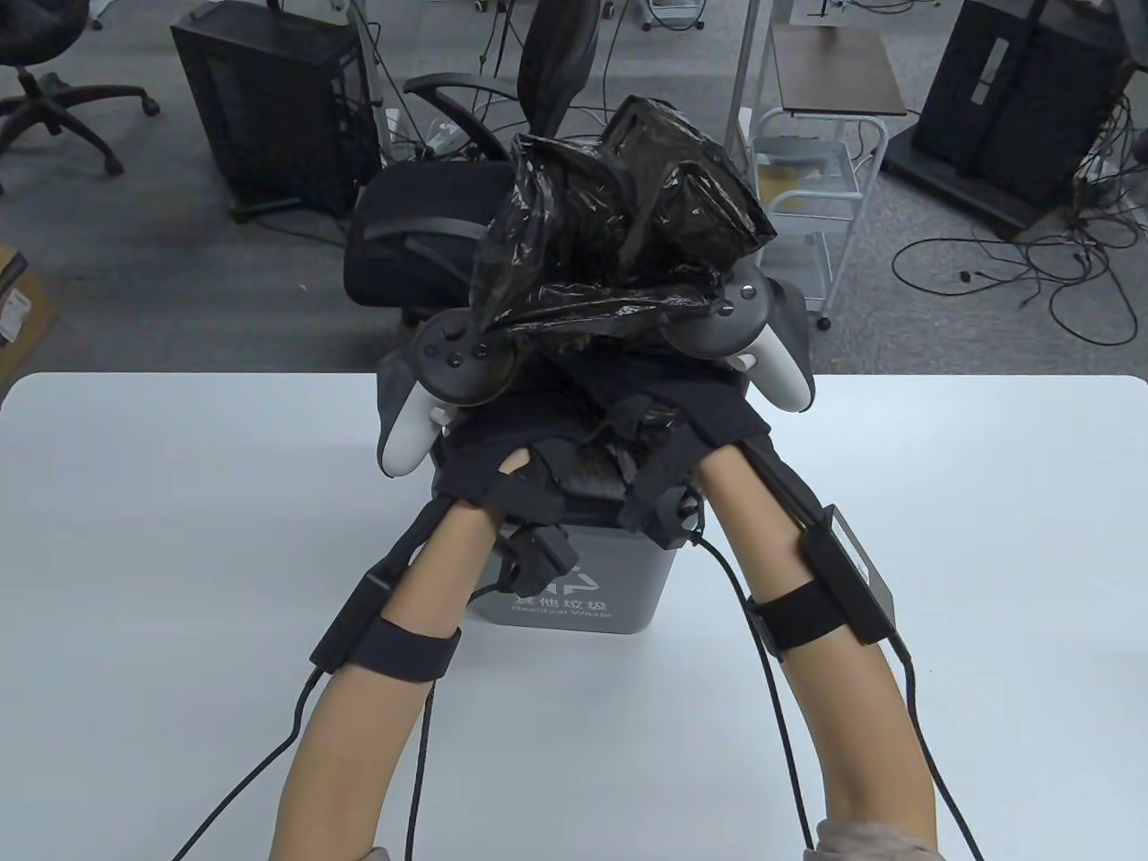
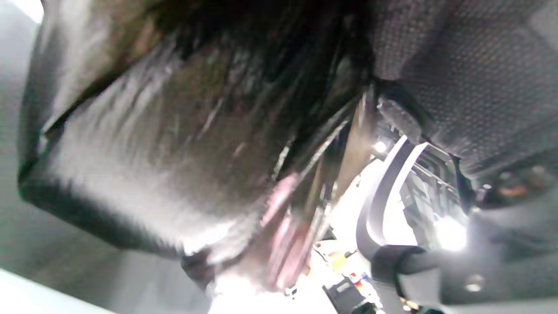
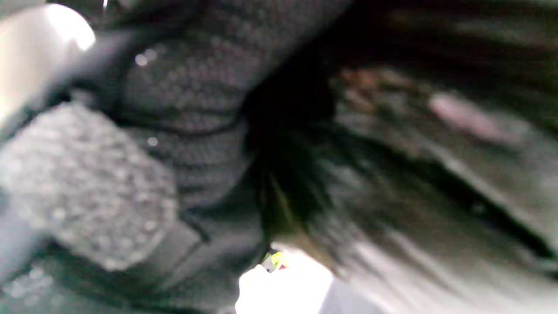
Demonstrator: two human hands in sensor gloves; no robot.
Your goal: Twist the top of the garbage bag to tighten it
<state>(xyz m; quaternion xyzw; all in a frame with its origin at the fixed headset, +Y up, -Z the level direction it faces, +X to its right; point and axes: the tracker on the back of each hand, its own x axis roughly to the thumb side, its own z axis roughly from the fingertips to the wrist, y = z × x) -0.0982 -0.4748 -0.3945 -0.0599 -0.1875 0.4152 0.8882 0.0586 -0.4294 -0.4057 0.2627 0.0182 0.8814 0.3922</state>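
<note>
- landmark: grey bin point(image 1: 574, 583) standing on the white table point(image 1: 179, 538); everything below is placed relative to it.
- garbage bag point(image 1: 619, 215), black film, its gathered top rising straight above the bin's mouth and fanning out loose past the hands; the body of the bag is judged to sit inside the bin, hidden by the gloves.
- left hand point(image 1: 484, 448) and right hand point(image 1: 708, 404) meet just over the bin's top, side by side, both pressed around the neck of the bag.
- grip: right wrist view shows a gloved finger point(image 3: 87, 187) curled against the film point(image 3: 414, 174); left wrist view shows only blurred film point(image 2: 152, 152) close to the lens. fingers are hidden in the table view. judged: both hands grip the neck; for the left i cannot tell for sure.
- key relation: the bag's long axis runs upward from the grip, away from the bin; both hands are equally near the neck.
- judgement: the twist should turn about that vertical axis; the loose fan above suggests little tightening so far.
</note>
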